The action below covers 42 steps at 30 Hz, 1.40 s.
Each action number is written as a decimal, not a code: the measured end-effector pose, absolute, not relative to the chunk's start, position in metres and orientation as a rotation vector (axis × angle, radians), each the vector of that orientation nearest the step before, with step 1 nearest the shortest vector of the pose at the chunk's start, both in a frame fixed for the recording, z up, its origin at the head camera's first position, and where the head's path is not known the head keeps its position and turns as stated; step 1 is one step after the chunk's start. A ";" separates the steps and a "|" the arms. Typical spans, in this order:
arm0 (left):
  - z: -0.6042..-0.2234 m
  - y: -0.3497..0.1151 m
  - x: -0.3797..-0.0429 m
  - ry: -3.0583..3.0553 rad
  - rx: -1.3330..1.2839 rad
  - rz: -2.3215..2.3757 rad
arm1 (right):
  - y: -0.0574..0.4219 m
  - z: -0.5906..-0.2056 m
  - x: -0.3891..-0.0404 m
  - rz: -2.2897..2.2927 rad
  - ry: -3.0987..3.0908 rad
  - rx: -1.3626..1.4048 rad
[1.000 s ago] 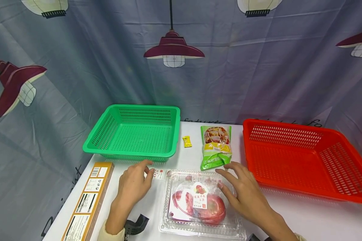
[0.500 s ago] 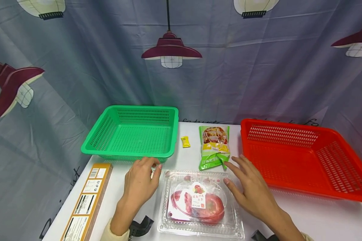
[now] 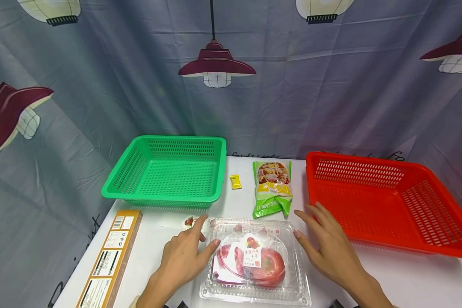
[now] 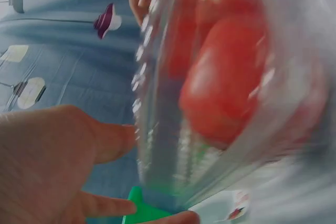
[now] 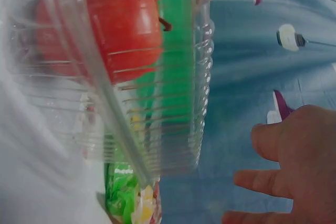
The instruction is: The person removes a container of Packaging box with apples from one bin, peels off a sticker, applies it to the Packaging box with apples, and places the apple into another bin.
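A clear plastic clamshell box [image 3: 254,284] with red apples [image 5: 126,30] inside lies on the table, its lid down and a label [image 3: 252,256] on top. My left hand [image 3: 186,256] is at the box's left side, fingers extended and spread. Its thumb [image 4: 113,141] is right by the ridged rim; whether they touch I cannot tell. My right hand [image 3: 329,246] hovers just off the box's right side with fingers apart, holding nothing. Behind the left hand, a small paper label with a fruit picture [image 3: 189,221] lies partly hidden on the table.
Behind stand a green basket [image 3: 111,182] on the left and a red basket [image 3: 373,244] on the right. Between them are a small yellow packet [image 3: 235,182] and a green food bag [image 3: 272,188]. A long orange-edged carton [image 3: 109,259] lies at the left edge.
My left hand has come down and right to the box's left edge, uncovering the fruit label. My right hand has drawn slightly right, away from the box. The box stays where it was.
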<state>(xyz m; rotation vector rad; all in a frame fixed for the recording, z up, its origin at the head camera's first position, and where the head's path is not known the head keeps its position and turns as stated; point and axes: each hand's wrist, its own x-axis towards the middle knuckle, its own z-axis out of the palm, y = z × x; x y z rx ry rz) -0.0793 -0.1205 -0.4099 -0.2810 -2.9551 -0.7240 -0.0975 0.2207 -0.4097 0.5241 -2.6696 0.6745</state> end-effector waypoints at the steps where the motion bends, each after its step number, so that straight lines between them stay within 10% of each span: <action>1: -0.411 -0.121 -0.077 -2.955 -0.284 -0.735 | 0.222 -0.410 -0.096 0.680 -2.676 0.513; 42: -0.440 -0.114 -0.037 -2.747 -0.457 -1.767 | 0.250 -0.441 -0.060 1.000 -2.384 0.315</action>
